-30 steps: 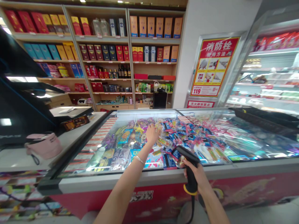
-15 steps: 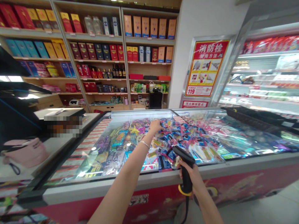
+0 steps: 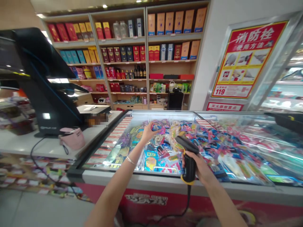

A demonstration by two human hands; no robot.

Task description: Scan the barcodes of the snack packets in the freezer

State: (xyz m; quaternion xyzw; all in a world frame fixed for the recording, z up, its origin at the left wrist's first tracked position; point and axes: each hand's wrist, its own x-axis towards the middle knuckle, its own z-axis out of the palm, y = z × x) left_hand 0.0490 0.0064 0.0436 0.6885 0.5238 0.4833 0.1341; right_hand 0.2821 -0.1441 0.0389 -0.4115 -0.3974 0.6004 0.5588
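Observation:
Over the glass-topped chest freezer (image 3: 106, 175), my left hand (image 3: 147, 132) is stretched forward with a small blue and pink wrapped packet (image 3: 156, 127) in its fingers. Many colourful wrapped packets (image 3: 163, 151) lie below and around that hand. My right hand (image 3: 201, 165) is wrapped round the handle of a black and yellow barcode scanner (image 3: 189, 164), held upright at the freezer's front edge. The scanner's head points forward and left, over the packets. Its cable (image 3: 188, 198) hangs down in front of the red freezer panel.
To the left, a white counter (image 3: 94, 138) bears a black checkout terminal (image 3: 44, 82) and a pink pouch (image 3: 72, 138). Shelves (image 3: 148, 37) of boxes and bottles line the back wall. A red and yellow poster (image 3: 248, 60) hangs at right.
My view has swung left, bringing the checkout terminal further in. My left hand, earlier reaching among the packets, now shows a packet in its fingers. The scanner remains in my right hand.

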